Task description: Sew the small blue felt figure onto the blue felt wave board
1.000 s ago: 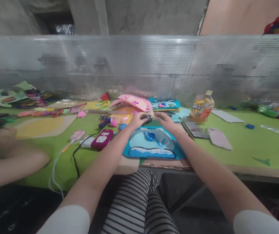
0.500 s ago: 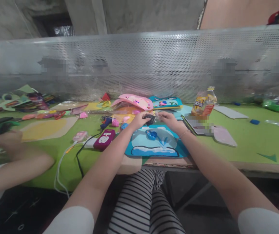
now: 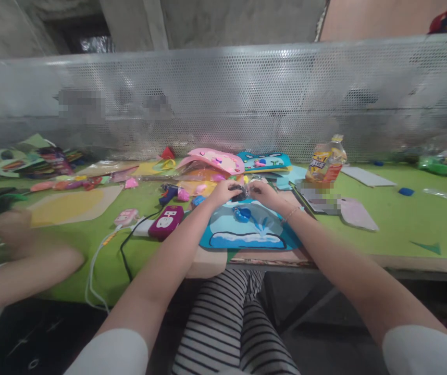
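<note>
My left hand [image 3: 224, 191] and my right hand [image 3: 265, 194] meet over the far edge of a blue felt picture [image 3: 247, 233] that lies on the green table [image 3: 395, 229]. Both hands pinch a small dark piece [image 3: 240, 193] between them, fingers curled round it. A small blue felt shape [image 3: 243, 213] sits on the picture just below my hands. A pink felt piece [image 3: 215, 160] and a teal felt board [image 3: 264, 162] lie just beyond my hands.
Left of my arm lie a purple box [image 3: 164, 222], a pink charger with white and black cables [image 3: 126, 216] and a blue glue gun [image 3: 168, 195]. A snack bag [image 3: 327, 164] stands at right. Another person's arm [image 3: 20, 260] rests at far left. A perforated metal screen [image 3: 223, 99] backs the table.
My hands have drawn slightly closer together on the dark piece. The view has shifted a little; the other person's hand at left has barely moved.
</note>
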`<state>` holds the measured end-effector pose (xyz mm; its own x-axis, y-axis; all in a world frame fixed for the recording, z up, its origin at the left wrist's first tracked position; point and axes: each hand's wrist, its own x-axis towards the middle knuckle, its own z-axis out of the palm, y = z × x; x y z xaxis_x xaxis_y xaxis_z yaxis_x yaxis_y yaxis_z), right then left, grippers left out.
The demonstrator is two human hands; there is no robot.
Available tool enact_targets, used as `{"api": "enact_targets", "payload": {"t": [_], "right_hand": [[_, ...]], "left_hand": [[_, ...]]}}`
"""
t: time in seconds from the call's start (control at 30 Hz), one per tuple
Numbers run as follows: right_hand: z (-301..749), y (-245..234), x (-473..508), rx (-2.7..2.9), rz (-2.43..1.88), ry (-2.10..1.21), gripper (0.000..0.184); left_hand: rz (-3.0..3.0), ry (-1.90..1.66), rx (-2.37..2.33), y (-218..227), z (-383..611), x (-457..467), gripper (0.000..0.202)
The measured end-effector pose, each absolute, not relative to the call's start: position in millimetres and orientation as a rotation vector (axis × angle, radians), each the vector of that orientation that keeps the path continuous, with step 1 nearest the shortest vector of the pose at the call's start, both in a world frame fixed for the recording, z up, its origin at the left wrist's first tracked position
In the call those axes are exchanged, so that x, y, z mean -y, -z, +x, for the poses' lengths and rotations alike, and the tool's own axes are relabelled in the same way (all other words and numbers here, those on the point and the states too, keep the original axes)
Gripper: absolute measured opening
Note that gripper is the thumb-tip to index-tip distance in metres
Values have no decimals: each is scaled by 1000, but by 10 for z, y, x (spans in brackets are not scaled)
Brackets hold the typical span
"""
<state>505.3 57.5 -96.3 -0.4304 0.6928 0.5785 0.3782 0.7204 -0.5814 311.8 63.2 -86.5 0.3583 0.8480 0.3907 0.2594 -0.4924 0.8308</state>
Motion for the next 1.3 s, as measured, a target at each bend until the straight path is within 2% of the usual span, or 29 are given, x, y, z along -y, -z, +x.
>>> {"api": "enact_targets", "payload": {"t": [0.17,0.3,0.57,0.7,0.87,1.03,1.17,1.3], "right_hand": [[4997,963,-531,2182,-737,-260,6],[4989,949,-544,2050,-866,-161,3],[5023,921,-523,2158,-833,-385,12],[4972,948,-496,2108,-875,-415,9],[5068,962,-620,1851,-991,-395,4],[5270,944,-744,1389,-989,-581,12],[5220,955,-734,1472,-930,-652,22],[5071,967,-665,1607,-901,-652,18]], "left_hand": [[1948,-1104,-1011,883,3122,-678,13],[1941,-1145,-1027,862,3104,-672,15],[1970,-1166,-1042,815,3107,-616,16],[1967,-1160,-1020,804,3124,-601,16],[1896,-1197,-1047,843,3135,-639,16],[1823,-1303,-1135,847,3052,-710,15],[1802,-1331,-1154,818,3025,-701,14],[1781,-1310,-1130,820,3047,-669,15]]}}
